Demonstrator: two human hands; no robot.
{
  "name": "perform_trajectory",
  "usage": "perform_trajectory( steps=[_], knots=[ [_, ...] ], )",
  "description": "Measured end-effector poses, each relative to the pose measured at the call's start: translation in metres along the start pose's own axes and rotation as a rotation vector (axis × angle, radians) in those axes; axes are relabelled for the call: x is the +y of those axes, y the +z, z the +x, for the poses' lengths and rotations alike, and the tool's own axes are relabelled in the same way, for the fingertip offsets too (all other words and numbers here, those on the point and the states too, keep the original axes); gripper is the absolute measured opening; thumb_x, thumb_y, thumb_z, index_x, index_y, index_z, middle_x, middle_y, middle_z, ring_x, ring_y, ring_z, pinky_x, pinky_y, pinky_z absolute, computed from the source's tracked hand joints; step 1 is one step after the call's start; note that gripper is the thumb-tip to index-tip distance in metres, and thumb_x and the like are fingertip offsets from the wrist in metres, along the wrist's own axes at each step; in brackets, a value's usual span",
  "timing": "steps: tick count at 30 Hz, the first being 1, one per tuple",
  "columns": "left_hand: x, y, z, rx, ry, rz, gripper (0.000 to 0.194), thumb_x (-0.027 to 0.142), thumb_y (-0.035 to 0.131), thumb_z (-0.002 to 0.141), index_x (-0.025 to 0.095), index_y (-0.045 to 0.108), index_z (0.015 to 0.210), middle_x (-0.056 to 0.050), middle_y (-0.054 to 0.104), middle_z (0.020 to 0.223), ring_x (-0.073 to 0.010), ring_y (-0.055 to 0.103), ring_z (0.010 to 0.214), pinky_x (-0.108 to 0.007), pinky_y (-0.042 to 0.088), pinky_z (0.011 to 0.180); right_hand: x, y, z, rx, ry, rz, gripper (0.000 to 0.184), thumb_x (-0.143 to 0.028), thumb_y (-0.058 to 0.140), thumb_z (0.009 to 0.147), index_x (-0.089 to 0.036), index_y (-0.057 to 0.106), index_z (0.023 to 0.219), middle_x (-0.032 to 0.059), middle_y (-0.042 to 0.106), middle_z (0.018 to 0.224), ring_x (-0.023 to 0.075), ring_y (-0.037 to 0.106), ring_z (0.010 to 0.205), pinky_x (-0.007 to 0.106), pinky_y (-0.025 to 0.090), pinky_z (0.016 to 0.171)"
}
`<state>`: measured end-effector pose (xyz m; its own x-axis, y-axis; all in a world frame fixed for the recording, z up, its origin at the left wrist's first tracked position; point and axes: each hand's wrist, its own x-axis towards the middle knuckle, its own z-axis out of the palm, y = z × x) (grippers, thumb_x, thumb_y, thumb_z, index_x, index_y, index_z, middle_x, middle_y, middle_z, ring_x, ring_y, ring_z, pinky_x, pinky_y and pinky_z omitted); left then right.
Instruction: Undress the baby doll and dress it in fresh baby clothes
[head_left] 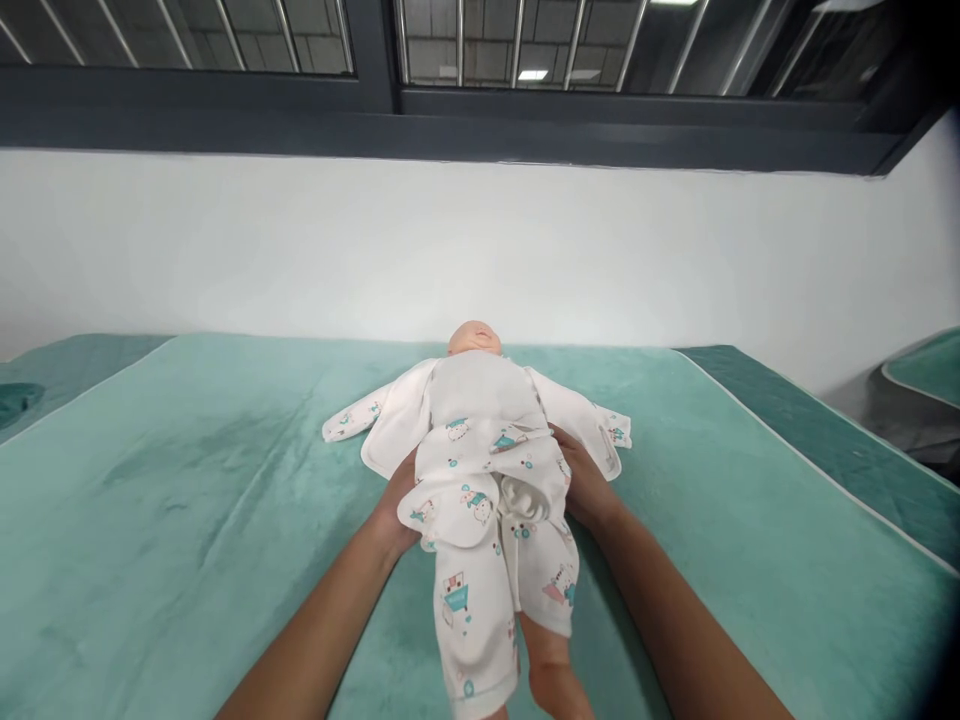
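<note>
A baby doll (475,338) lies on its back on a teal padded mat (187,480), head away from me. It wears a white printed romper (480,430) whose sleeves spread out to both sides. My left hand (395,505) grips the doll's left side at the hip, partly tucked under the cloth. On the other side, my right hand (581,475) holds the waist. One bare doll leg (551,670) sticks out of the romper's right trouser leg.
A white wall (480,250) rises behind the mat, with a dark window frame (450,120) above. A darker teal mat (810,430) lies to the right, and another teal cushion (926,370) sits at the far right edge.
</note>
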<state>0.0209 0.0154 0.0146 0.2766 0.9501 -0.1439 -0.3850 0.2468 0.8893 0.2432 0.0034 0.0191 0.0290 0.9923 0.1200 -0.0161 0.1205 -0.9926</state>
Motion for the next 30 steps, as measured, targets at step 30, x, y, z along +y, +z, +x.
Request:
perform_trajectory(
  steps=[30],
  knots=[
    [0.02, -0.026, -0.007, 0.056, 0.251, 0.423, 0.016, 0.029, 0.069, 0.077, 0.02, 0.062, 0.087, 0.002, 0.054, 0.082, -0.0091, 0.047, 0.067, -0.02, 0.036, 0.059, 0.02, -0.013, 0.0, -0.053, 0.059, 0.077, 0.029, -0.031, 0.062, 0.082, -0.022, 0.06, 0.109, 0.0054, 0.068, 0.104, 0.0166, 0.059, 0.077, 0.029, 0.045, 0.066]
  ],
)
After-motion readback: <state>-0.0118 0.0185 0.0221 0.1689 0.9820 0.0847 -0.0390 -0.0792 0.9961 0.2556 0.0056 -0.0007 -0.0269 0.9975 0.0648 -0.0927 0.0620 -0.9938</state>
